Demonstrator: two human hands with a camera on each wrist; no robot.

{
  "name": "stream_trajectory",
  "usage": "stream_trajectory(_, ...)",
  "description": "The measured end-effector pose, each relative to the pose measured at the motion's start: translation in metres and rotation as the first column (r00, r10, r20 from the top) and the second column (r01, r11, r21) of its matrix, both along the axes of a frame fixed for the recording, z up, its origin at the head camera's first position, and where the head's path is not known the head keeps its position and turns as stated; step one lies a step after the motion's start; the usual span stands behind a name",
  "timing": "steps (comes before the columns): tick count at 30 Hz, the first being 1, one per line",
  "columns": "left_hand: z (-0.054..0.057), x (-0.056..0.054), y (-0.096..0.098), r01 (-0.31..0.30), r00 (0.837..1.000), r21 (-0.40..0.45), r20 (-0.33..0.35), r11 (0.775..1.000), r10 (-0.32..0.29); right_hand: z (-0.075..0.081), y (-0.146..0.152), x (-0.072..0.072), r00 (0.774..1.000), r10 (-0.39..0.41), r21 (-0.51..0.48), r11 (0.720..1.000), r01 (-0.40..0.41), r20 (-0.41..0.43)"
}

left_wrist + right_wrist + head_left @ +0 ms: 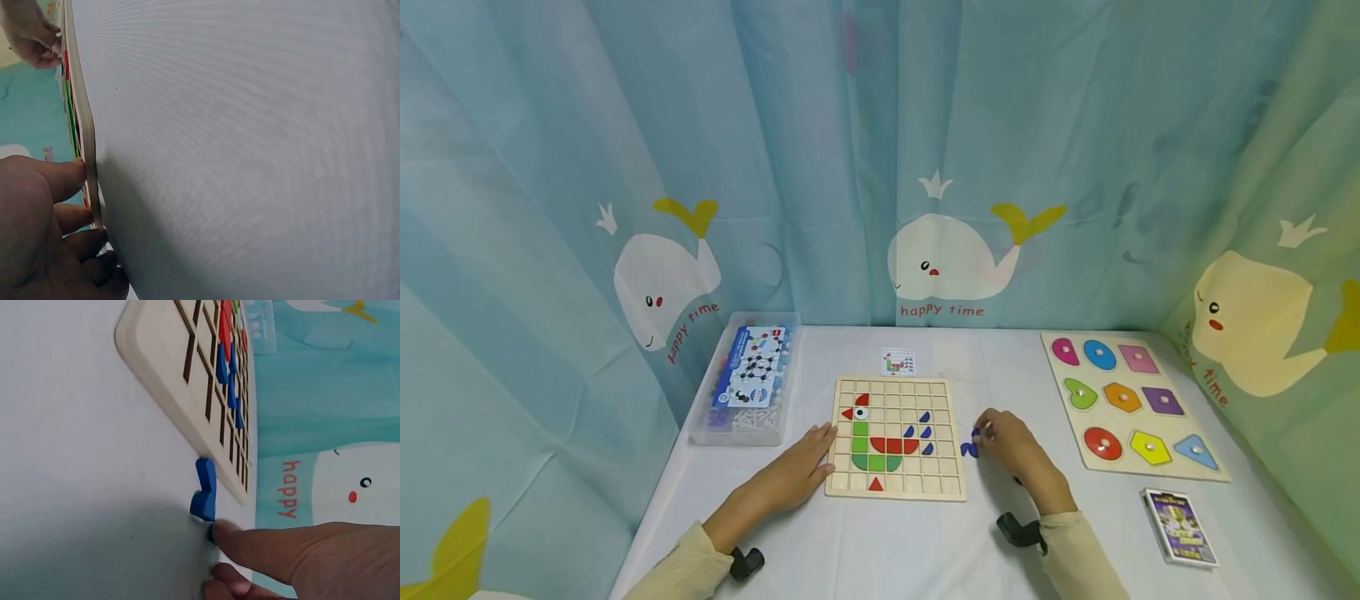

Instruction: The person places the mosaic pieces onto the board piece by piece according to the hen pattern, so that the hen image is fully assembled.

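Observation:
A square wooden grid board (pixel 925 483) lies on the table, with red, green and blue pieces in its cells forming a bird-like figure and a red triangle (pixel 876 484) below it. My left hand (pixel 801 468) rests at the board's left edge, fingertips touching the rim in the left wrist view. Off the board's right edge, my right hand (pixel 1017 450) pinches at a small blue piece (pixel 211 534) with thumb and fingers; the fingers partly hide it. Other curved blue pieces (pixel 204 505) lie on the table beside it, close to the board.
A small pattern card (pixel 898 362) lies behind the board. To the left stands a clear plastic box (pixel 778 425) of small parts. On the right are a shape puzzle board (pixel 1093 400) and a card pack (pixel 1180 527). A curtain (pixel 835 167) hangs behind the table.

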State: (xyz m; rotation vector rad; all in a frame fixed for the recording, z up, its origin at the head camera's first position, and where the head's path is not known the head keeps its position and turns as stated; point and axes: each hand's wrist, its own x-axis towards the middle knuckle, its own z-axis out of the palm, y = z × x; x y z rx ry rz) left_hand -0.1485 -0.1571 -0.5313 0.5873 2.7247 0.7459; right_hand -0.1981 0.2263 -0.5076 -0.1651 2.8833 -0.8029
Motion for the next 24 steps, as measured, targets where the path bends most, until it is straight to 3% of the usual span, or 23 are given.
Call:
stream_trajectory(8, -0.0016, -0.0003, 0.0001, 0.001, 1.0, -0.007, -0.006, 1.0, -0.002, -0.0052, 0.0018, -0.0057, 1.0, -0.016, -0.012, 1.0, 0.016, 0.007)
stream_trajectory(18, -0.0022, -0.0011, -0.0003, -0.001, 1.0, -0.012, 0.005, 1.0, 0.001, -0.0076, -0.0001, -0.0104, 0.997, -0.037, 0.026, 0.999, 0.038, -0.061)
stream_trajectory(24, -0.001, -0.0017, 0.0004, 0.002, 1.0, -0.01, -0.001, 1.0, -0.002, -0.0051, 0.0078, -0.0113, 0.995, -0.087, 0.029, 0.996, 0.088, -0.055)
